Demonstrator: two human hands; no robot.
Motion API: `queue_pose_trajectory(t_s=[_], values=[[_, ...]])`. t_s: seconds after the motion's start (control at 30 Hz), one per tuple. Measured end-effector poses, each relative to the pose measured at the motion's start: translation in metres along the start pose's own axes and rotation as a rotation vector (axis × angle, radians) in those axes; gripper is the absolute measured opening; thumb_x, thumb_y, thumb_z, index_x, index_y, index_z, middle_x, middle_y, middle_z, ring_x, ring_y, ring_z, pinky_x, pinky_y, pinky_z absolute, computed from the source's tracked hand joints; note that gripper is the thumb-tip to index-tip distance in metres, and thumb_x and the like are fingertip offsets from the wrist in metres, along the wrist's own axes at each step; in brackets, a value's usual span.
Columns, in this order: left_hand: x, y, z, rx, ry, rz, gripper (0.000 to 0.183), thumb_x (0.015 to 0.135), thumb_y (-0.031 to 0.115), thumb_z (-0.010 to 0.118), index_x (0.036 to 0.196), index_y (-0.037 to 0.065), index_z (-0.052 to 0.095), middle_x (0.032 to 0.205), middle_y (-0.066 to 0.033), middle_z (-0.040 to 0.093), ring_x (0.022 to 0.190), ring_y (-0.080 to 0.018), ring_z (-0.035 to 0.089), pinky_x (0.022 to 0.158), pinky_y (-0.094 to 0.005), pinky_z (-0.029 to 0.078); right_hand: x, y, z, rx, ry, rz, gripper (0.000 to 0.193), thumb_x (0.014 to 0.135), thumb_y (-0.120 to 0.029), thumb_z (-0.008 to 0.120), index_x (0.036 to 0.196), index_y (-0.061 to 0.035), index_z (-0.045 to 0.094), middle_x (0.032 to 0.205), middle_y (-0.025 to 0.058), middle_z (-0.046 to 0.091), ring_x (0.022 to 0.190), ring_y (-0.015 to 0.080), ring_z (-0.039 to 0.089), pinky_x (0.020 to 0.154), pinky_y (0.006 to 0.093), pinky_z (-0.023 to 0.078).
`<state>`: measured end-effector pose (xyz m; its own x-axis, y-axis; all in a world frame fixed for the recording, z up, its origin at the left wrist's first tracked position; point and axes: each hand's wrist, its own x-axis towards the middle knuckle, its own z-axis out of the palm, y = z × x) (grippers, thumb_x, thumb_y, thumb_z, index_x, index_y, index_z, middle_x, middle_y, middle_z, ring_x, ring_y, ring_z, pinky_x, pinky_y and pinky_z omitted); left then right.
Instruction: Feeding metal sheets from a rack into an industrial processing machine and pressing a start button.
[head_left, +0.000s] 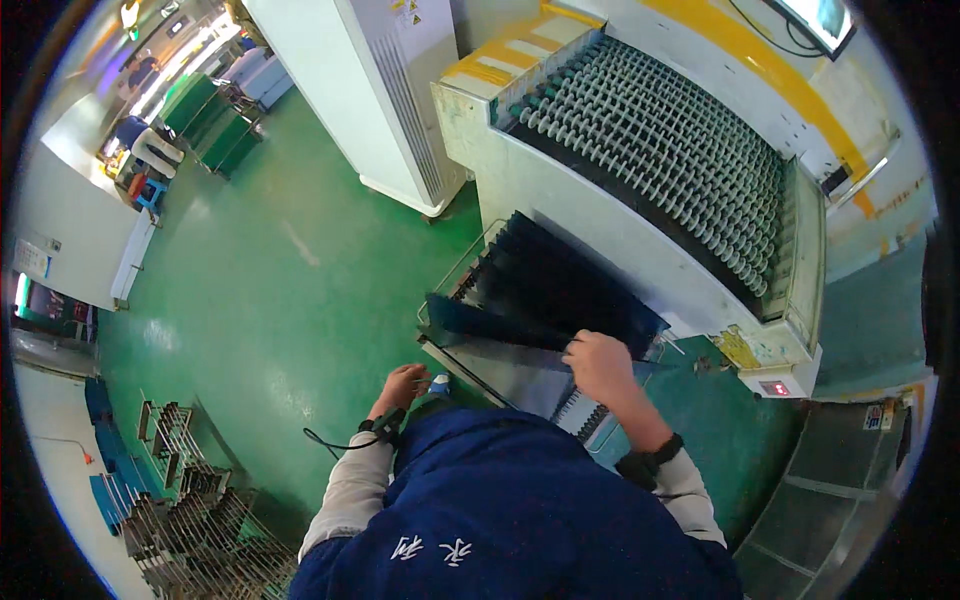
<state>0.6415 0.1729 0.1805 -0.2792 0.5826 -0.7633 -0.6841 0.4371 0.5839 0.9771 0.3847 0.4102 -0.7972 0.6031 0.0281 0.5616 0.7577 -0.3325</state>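
Note:
Ahead of me a low rack (pixel 470 280) with toothed rails holds several thin dark blue sheets (pixel 560 280) standing close together. The nearest dark blue sheet (pixel 490 322) leans apart from the others and looks smeared. At this sheet's right end is my right hand (pixel 605 368), its fingers pinched together on the edge; the fingertips are partly hidden. My left hand (pixel 402 386) hangs left of the rack's near corner, above my shoe (pixel 440 384). Its fingers are loosely bent and a little apart, with nothing visible in them.
Behind the rack stands a pale machine (pixel 560 190) with a bed of roller wheels (pixel 660 150). A tall white cabinet (pixel 360 100) stands left of it. Several metal racks (pixel 200 500) are at lower left. A grey framed panel (pixel 825 510) is at lower right.

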Motion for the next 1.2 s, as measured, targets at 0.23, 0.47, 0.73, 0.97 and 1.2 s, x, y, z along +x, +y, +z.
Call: queue_pose_trajectory(t_s=[0.23, 0.47, 0.73, 0.97, 1.2], values=[[-0.040, 0.031, 0.060, 0.327, -0.409, -0.090, 0.042, 0.090, 0.034, 0.058, 0.116, 0.001, 0.055, 0.110, -0.0099, 0.061, 0.099, -0.0224, 0.059, 0.083, -0.0354, 0.049, -0.015, 0.042, -0.063, 0.195, 0.219, 0.122, 0.024, 0.075, -0.020, 0.066, 0.067, 0.0012, 0.057, 0.069, 0.0152, 0.053, 0.064, 0.0293, 0.056, 0.059, 0.0385, 0.041], [-0.063, 0.043, 0.114, 0.444, -0.688, -0.038, 0.063, 0.086, 0.043, 0.062, 0.131, 0.002, 0.045, 0.125, -0.0088, 0.054, 0.116, -0.0213, 0.050, 0.097, -0.0346, 0.039, -0.024, 0.062, -0.059, 1.167, 0.353, 0.573, 0.015, 0.079, -0.011, 0.067, 0.088, 0.0000, 0.065, 0.078, 0.0008, 0.062, 0.068, 0.0110, 0.053, 0.063, 0.0283, 0.041], [-0.079, 0.044, 0.143, 0.446, -0.725, -0.023, 0.072, 0.082, 0.042, 0.067, 0.134, -0.001, 0.040, 0.131, -0.0111, 0.049, 0.120, -0.0238, 0.046, 0.101, -0.0374, 0.036, -0.032, 0.082, -0.053, 1.692, 0.456, 0.646, 0.017, 0.080, -0.009, 0.066, 0.095, -0.0005, 0.064, 0.087, 0.0062, 0.065, 0.079, 0.0182, 0.062, 0.074, 0.0326, 0.049], [-0.082, 0.043, 0.149, 0.349, -0.569, -0.100, 0.063, 0.083, 0.030, 0.069, 0.131, -0.001, 0.043, 0.127, -0.0112, 0.054, 0.116, -0.0251, 0.050, 0.098, -0.0409, 0.040, -0.046, 0.087, -0.051, 1.752, 0.522, 0.802, 0.028, 0.082, -0.015, 0.067, 0.106, -0.0014, 0.061, 0.099, 0.0097, 0.064, 0.088, 0.0234, 0.060, 0.078, 0.0388, 0.046], [-0.121, 0.085, 0.185, 0.296, -0.547, -0.114, 0.047, 0.085, 0.023, 0.066, 0.121, -0.002, 0.050, 0.117, -0.0118, 0.058, 0.105, -0.0249, 0.057, 0.091, -0.0405, 0.046, -0.061, 0.082, -0.050, 1.782, 0.593, 0.913, 0.029, 0.081, -0.016, 0.068, 0.105, -0.0021, 0.062, 0.098, 0.0101, 0.064, 0.087, 0.0247, 0.059, 0.076, 0.0419, 0.046]])
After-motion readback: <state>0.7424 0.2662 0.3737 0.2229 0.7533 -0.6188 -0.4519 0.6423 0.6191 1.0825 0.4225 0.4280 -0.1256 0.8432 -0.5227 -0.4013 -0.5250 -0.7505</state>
